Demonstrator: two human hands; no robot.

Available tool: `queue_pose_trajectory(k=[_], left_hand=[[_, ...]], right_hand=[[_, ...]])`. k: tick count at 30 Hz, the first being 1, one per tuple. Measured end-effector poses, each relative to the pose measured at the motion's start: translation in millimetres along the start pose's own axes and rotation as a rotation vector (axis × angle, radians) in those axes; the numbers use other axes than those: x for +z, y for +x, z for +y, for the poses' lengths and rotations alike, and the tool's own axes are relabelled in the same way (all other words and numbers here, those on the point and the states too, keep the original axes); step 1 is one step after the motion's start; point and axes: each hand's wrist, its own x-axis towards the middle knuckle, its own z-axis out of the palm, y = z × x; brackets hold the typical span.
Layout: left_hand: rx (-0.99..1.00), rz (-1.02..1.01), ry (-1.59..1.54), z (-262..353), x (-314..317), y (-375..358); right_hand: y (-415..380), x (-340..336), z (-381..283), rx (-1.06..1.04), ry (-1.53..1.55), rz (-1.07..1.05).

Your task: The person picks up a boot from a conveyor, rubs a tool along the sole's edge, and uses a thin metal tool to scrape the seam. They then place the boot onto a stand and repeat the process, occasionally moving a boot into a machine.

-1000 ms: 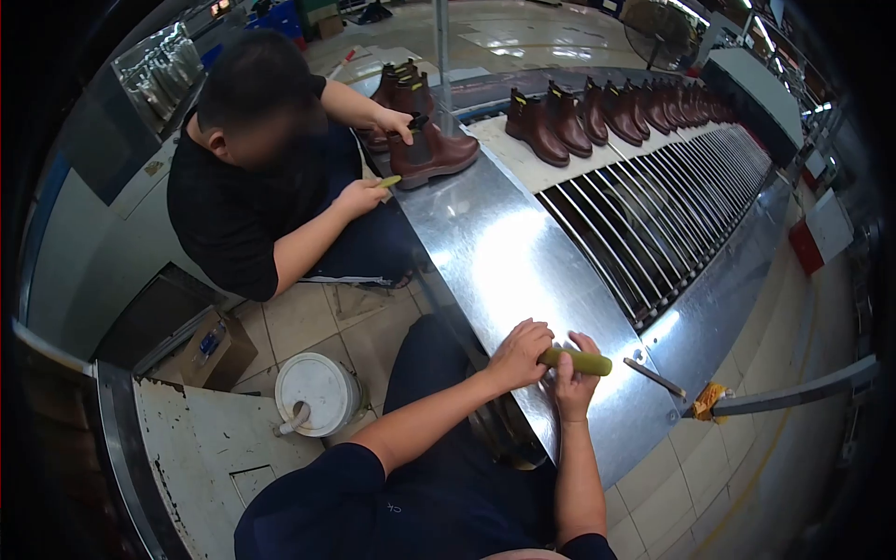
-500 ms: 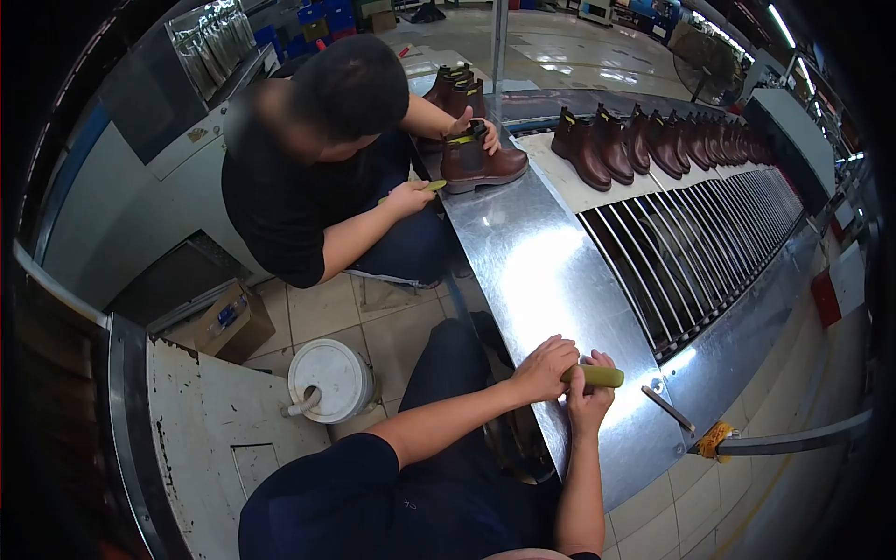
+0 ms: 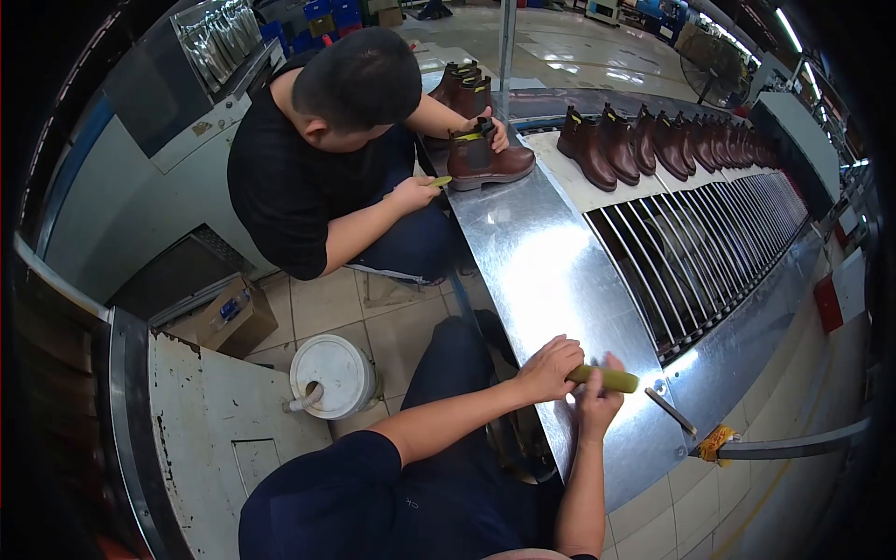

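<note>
My left hand (image 3: 553, 370) is closed round one end of an olive-green tool (image 3: 611, 379), over the lower part of the shiny metal table (image 3: 532, 252). Just right of it, my right hand (image 3: 597, 399) has its fingers round the same tool, slightly blurred. What part of the tool lies under my left fingers is hidden. A thin dark rod (image 3: 670, 411) lies on the metal beside my right hand. Across the table, a co-worker (image 3: 317, 159) steadies a brown boot (image 3: 485, 163) with one hand and holds a similar green tool (image 3: 439, 181) in the other.
Brown boots (image 3: 590, 149) stand in a long row behind a roller rack (image 3: 691, 252). A white bucket (image 3: 327, 369) and a cardboard box (image 3: 238, 317) are on the floor at the left. A metal bar (image 3: 793, 448) wrapped with yellow material juts from the table's corner.
The green tool and my right hand have shifted slightly right and down. My left hand has stayed nearly in place. The co-worker's head has turned and risen a little.
</note>
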Motion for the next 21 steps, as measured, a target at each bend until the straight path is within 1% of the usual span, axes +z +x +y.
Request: queue_pose_trajectory(k=[1, 2, 4, 5, 8, 9, 11, 12, 13, 14, 15, 16, 17, 20, 21], left_hand=[[0.006, 0.015, -0.012, -0.8, 0.9, 0.4], [0.013, 0.028, -0.024, -1.4, 1.5, 0.4], [-0.019, -0.010, -0.035, -3.6, 0.5, -0.2], [-0.035, -0.028, -0.042, -4.3, 0.6, -0.7], [0.025, 0.000, -0.034, -8.1, 2.7, -1.8], [-0.003, -0.016, -0.054, -8.7, 4.4, -2.1], [-0.061, -0.050, -0.091, -8.9, 6.9, -4.7], [-0.023, -0.021, -0.057, -9.1, 7.8, -4.7], [0.012, 0.008, -0.019, -7.9, 7.6, -3.0], [0.047, 0.038, 0.018, -6.5, 6.7, -2.4], [-0.016, -0.041, 0.001, -5.3, 5.3, -3.4], [-0.003, -0.028, 0.012, -2.2, 3.4, -3.7], [0.012, -0.015, 0.022, 0.7, 1.8, -2.5], [0.035, -0.024, 0.030, -2.7, 1.9, -0.9], [0.025, -0.029, 0.013, -4.9, 2.9, -1.1]], right_hand=[[4.6, -4.0, 0.9, -0.253, -0.331, -0.201], [2.8, -2.9, 2.5, -0.310, -0.341, -0.193], [0.8, 3.1, -1.0, -0.425, -0.361, -0.170], [2.6, 2.3, -7.1, -0.435, -0.362, -0.184], [7.8, 2.8, -24.0, -0.504, -0.441, -0.299], [11.6, 5.6, -24.3, -0.637, -0.464, -0.342], [10.0, 5.0, -20.0, -0.551, -0.411, -0.320], [9.5, 5.4, -18.3, -0.510, -0.379, -0.312], [9.8, 2.8, -21.4, -0.519, -0.379, -0.282], [7.7, -0.6, -11.8, -0.427, -0.305, -0.223], [4.6, -3.7, -1.9, -0.335, -0.233, -0.164], [4.0, -3.2, -3.2, -0.240, -0.163, -0.104], [1.5, -5.4, -5.7, -0.081, -0.147, -0.043], [1.7, -5.3, -8.7, 0.003, -0.011, -0.057], [3.3, -5.9, -0.9, -0.163, -0.042, -0.162]])
